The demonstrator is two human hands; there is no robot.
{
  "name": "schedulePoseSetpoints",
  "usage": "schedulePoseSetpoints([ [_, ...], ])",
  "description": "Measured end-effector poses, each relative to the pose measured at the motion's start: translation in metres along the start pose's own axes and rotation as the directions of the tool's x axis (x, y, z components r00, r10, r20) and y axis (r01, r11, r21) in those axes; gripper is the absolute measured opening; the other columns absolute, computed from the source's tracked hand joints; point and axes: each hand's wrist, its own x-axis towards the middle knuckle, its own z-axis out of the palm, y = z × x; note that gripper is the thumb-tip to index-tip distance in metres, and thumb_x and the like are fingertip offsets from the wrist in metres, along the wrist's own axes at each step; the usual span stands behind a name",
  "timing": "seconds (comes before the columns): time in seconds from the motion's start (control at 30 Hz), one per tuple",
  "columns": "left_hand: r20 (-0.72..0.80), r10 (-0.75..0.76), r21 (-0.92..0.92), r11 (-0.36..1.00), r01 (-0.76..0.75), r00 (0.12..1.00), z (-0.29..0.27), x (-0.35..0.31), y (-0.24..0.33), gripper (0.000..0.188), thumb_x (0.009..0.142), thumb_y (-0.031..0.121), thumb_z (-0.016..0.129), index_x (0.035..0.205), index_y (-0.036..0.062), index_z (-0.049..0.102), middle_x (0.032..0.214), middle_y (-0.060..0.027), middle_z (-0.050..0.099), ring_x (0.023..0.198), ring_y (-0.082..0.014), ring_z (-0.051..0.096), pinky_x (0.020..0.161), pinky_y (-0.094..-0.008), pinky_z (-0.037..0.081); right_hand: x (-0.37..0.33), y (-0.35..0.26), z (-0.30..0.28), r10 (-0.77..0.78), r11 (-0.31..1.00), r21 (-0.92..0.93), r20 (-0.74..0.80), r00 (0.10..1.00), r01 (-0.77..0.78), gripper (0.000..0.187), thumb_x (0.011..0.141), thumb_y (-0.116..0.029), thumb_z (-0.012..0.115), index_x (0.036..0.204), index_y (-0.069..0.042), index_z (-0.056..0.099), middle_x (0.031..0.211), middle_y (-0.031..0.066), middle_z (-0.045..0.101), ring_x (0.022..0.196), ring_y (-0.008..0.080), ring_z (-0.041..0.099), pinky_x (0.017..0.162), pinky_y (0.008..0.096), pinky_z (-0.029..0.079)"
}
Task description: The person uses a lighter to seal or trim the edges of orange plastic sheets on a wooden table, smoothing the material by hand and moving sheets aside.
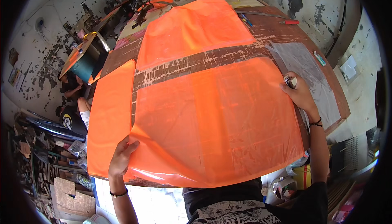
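Observation:
A large orange sheet (208,113), under a glossy see-through plastic layer, lies across the near part of the table. My left hand (121,157) pinches its near left edge, where the material lifts and creases. At the sheet's far right corner, my right hand (301,92) is closed around a small shiny metal tool (291,82); its kind is mostly hidden by the fingers. A second orange piece (110,118) lies flat just left of the sheet. Beyond a strip of bare tabletop is another orange piece (196,26), also with a plastic sheen.
Clear plastic film (306,69) covers the right side of the brown, scratched table (192,57). A red-handled tool (289,22) and a small tube (319,58) lie near the right edge. People (73,111) sit at the left, by stacked wood scraps (67,197).

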Motion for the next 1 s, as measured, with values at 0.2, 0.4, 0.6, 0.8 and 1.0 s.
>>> schedulePoseSetpoints([
  [0.2,-0.009,0.314,-0.04,0.949,-0.314,0.95,-0.007,-0.008,0.0,0.004,0.094,0.006,0.051,0.094,0.0057,0.055,0.076,0.0056,0.05,0.066,-0.0008,0.04,0.059,-0.0177,0.033,-0.004,-0.002,0.004,-0.07,0.997,0.018,-0.05,0.996,0.071,0.015,0.082,-0.007,0.066,0.089,-0.003,0.054,0.07,-0.004,0.045,0.064,0.0058,0.041,0.057,0.0237,0.037],
  [0.4,-0.251,0.39,0.039,0.919,-0.393,0.886,-0.022,-0.017,-0.013,0.004,0.095,0.007,0.05,0.091,0.0063,0.051,0.078,0.0082,0.045,0.069,-0.0003,0.035,0.061,-0.017,0.029,-0.005,-0.007,0.022,-0.042,0.988,0.149,-0.061,0.997,0.051,0.015,0.084,-0.009,0.067,0.089,-0.005,0.053,0.071,-0.0051,0.044,0.064,0.0035,0.04,0.056,0.0213,0.034],
  [0.6,-0.24,0.361,0.345,0.899,-0.269,0.901,-0.071,-0.002,-0.03,0.014,0.095,0.016,0.054,0.086,0.006,0.053,0.075,0.0074,0.04,0.067,-0.0015,0.03,0.057,-0.0189,0.027,0.005,-0.015,0.055,-0.177,0.984,-0.018,-0.049,0.983,0.176,0.016,0.084,-0.011,0.068,0.089,-0.003,0.055,0.072,-0.0029,0.049,0.066,0.0057,0.043,0.058,0.0234,0.038],
  [0.8,-0.291,0.155,0.422,0.907,-0.019,0.944,-0.076,0.014,-0.023,0.037,0.092,0.032,0.06,0.11,-0.0002,0.06,0.087,0.0002,0.059,0.08,-0.005,0.052,0.074,-0.0205,0.041,0.024,-0.014,0.065,-0.155,0.975,-0.149,0.062,0.986,0.163,0.019,0.085,-0.017,0.066,0.092,-0.003,0.057,0.073,0.002,0.055,0.066,0.009,0.049,0.062,0.0267,0.043],
  [1.0,-0.207,0.115,0.281,0.958,-0.054,0.972,-0.073,0.038,-0.023,0.044,0.091,0.025,0.062,0.125,-0.002,0.051,0.081,-0.0015,0.061,0.075,-0.0047,0.054,0.07,-0.0203,0.042,0.029,-0.031,0.077,-0.139,0.97,-0.195,0.041,0.989,0.145,0.021,0.086,-0.019,0.066,0.092,-0.003,0.056,0.071,0.0027,0.054,0.066,0.0115,0.05,0.062,0.028,0.043],
])
